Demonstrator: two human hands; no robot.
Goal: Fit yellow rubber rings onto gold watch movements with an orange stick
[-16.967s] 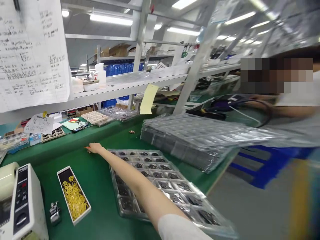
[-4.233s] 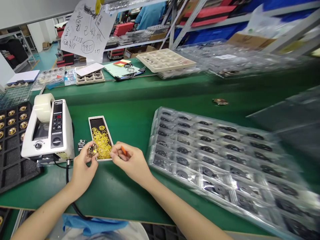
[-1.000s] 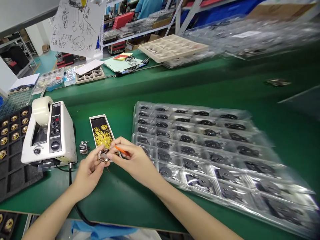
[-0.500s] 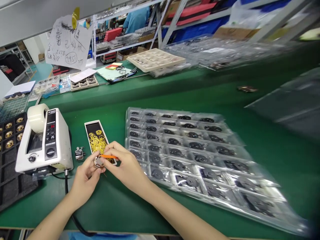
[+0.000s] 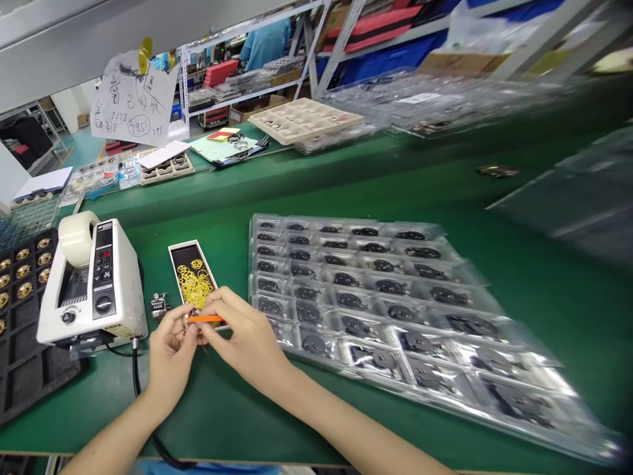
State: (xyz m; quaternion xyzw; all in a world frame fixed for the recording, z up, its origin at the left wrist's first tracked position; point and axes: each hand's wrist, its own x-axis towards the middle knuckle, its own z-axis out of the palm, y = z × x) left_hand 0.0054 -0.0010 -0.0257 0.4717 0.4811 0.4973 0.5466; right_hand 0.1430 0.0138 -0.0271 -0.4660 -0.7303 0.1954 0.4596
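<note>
My left hand (image 5: 171, 349) is closed, its fingertips pinching a small round metal piece (image 5: 190, 315) that looks like a watch case. Fingers cover most of that piece, and a thin reddish wire end seems to hang below it. Between the thumb and fingers of my right hand (image 5: 247, 340) is a slim orange stick (image 5: 206, 318), held nearly level. Its left end lies over the metal piece; whether it touches cannot be made out. Just beyond both hands sits a narrow white box (image 5: 186, 253) with a black bottom, holding many thin yellow rings (image 5: 196, 284).
A white tape dispenser (image 5: 116, 284) and a tally counter (image 5: 159, 305) stand left. Farther left is a black tray (image 5: 52, 375) with gold round parts. Clear plastic trays (image 5: 346, 316) of dark parts spread rightward. A beige tray (image 5: 306, 119) rests on the back ledge.
The orange stick has turned more level, and its left end has moved left across the metal piece. Less of the piece's round face shows now. The whole view has shifted slightly.
</note>
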